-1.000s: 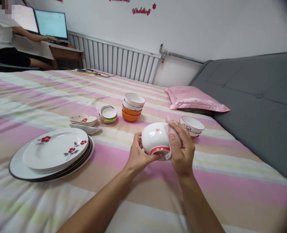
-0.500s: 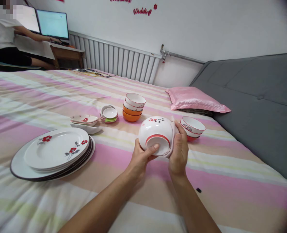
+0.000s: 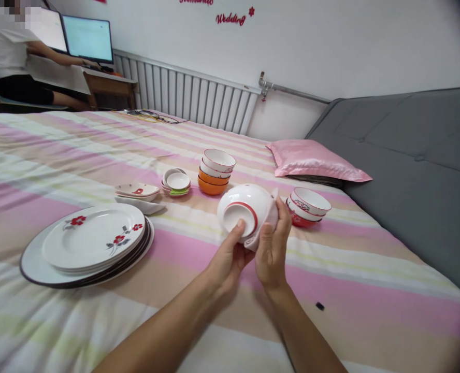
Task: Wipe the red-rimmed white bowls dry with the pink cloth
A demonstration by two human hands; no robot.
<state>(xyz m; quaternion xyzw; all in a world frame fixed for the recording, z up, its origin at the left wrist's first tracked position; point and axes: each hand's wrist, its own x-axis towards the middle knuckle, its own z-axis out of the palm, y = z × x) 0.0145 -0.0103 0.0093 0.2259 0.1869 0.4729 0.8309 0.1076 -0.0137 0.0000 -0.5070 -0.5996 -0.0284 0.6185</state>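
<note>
A white bowl with a red ring round its foot is tilted in the air, its base turned toward me. My left hand grips it from below, the thumb lying on the foot and the other fingers mostly hidden. Against the bowl's right side my right hand presses a pale pink cloth, its fingers wrapped round cloth and rim. Right behind my right hand stands a short stack of bowls, white above and red below. Further back is a taller stack of white and orange bowls.
On the striped bedspread, floral plates are piled at left. Oval dishes and small round dishes lie behind them. A pink pillow rests by the grey headboard. A small black object lies at right. Someone sits at a desk.
The bowl has turned in my hands, so its foot now faces further left and its printed flowers are out of sight. My right hand with the cloth has shifted slightly left.
</note>
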